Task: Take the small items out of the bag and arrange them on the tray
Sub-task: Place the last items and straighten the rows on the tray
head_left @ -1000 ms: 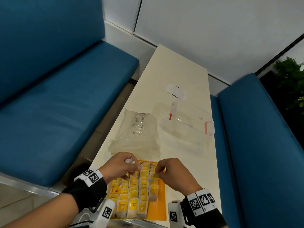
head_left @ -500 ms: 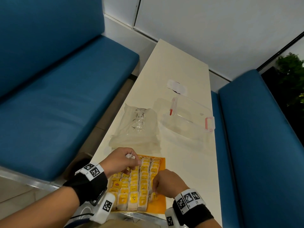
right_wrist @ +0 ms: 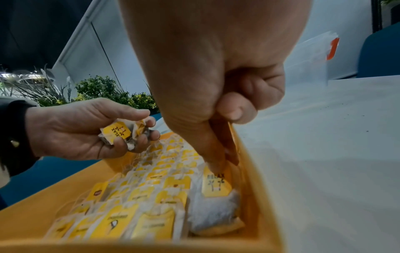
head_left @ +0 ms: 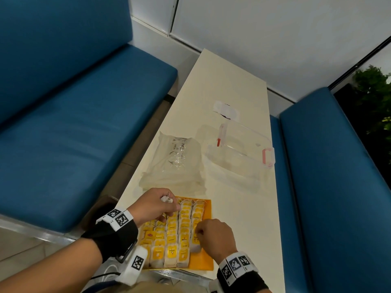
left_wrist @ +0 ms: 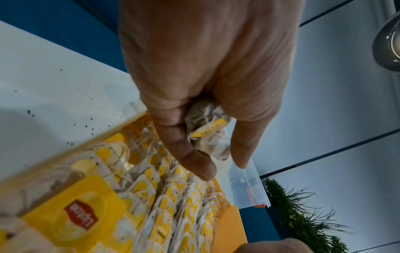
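An orange tray at the table's near edge holds rows of tea bags with yellow tags. My left hand hovers over the tray's far left corner and grips a small bunch of tea bags, also seen as the bunch in the right wrist view. My right hand is low over the tray's right column. Its thumb and forefinger pinch the top of the yellow tag of one tea bag lying by the tray's right wall. The crumpled clear bag lies just beyond the tray.
A clear plastic box with red clips stands beyond the tray to the right, with a white label on the table behind it. Blue benches flank the narrow table on both sides. Dark crumbs speckle the tabletop.
My right hand has moved from the tray's far end back toward me and down onto the right column. The left hand has stayed put with its bunch.
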The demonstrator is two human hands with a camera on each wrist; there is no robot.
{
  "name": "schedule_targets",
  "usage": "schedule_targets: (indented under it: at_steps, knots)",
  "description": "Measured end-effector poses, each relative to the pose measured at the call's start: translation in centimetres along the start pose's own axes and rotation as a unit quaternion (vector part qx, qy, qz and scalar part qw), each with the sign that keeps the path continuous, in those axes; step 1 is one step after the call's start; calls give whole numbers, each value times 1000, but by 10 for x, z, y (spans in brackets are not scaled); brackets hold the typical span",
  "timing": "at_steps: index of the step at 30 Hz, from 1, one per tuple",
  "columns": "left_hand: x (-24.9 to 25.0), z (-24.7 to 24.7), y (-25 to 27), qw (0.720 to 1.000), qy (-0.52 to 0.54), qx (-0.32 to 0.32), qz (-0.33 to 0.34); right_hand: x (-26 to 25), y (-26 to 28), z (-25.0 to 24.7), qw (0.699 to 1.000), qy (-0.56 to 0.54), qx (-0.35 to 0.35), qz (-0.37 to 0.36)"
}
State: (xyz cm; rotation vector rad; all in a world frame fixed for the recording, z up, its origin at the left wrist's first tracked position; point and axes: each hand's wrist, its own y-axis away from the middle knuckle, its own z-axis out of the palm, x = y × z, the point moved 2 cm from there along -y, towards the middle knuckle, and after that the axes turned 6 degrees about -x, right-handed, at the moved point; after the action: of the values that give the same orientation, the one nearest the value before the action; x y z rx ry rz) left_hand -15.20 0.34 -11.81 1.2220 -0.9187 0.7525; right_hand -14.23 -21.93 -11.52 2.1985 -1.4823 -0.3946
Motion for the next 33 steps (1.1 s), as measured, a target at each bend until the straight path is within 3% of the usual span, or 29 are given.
schedule_targets:
  at_steps: [10, 14, 17, 21, 25, 29, 33]
  knots:
    - [2, -1, 3, 1000, 25, 2, -8, -1, 0, 5, 1000, 16, 9, 18]
    - [9, 0, 6, 993, 108, -15, -49, -3, 2, -1, 1000, -4, 4, 13]
    - [15, 2, 10, 982, 170, -35, -78, -5, 8, -22, 999, -36, 40, 8]
    - [18, 6, 12, 970, 215, -63, -98, -19, 15, -57, 973, -131, 154, -114]
    - [19, 12, 13, 970, 202, -76, -112, -35, 13, -71, 945, -105, 187, -247]
    - [22, 14, 14, 970, 197, -79, -117, -41, 7, -70, 932, -86, 198, -290]
    - [21, 10, 16, 978, 158, -88, -100, -40, 6, -71, 932, -128, 194, -278]
